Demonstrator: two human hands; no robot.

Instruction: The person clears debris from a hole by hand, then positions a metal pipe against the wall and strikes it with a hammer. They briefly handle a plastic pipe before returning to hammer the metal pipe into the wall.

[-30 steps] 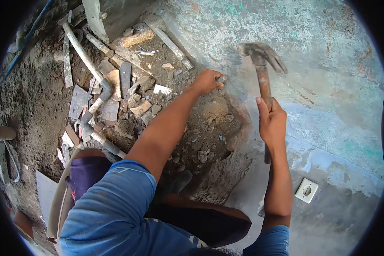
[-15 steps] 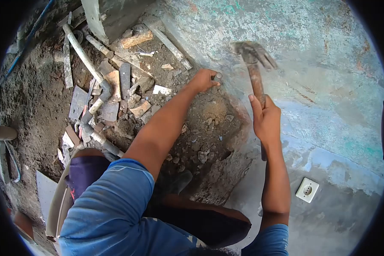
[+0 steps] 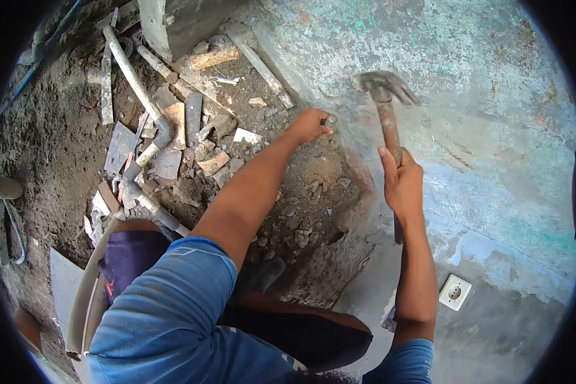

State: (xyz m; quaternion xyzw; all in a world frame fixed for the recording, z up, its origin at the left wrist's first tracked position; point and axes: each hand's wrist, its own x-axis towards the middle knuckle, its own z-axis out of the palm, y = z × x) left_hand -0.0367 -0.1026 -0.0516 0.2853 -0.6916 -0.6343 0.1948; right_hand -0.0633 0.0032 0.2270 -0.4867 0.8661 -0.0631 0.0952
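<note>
The right hand (image 3: 402, 182) is clenched around the shaft of a claw hammer (image 3: 386, 121), taken well below the head, which stands raised just right of a small metal chisel (image 3: 329, 119); the left hand (image 3: 309, 124) grasps that chisel, its tip set against the painted wall (image 3: 493, 128) above the rubble (image 3: 301, 211). In my judgement the hammer is rigid and head-heavy, best gripped low on the shaft. The chisel looks stiff, short and hard to steady, best held clear of its struck end.
</note>
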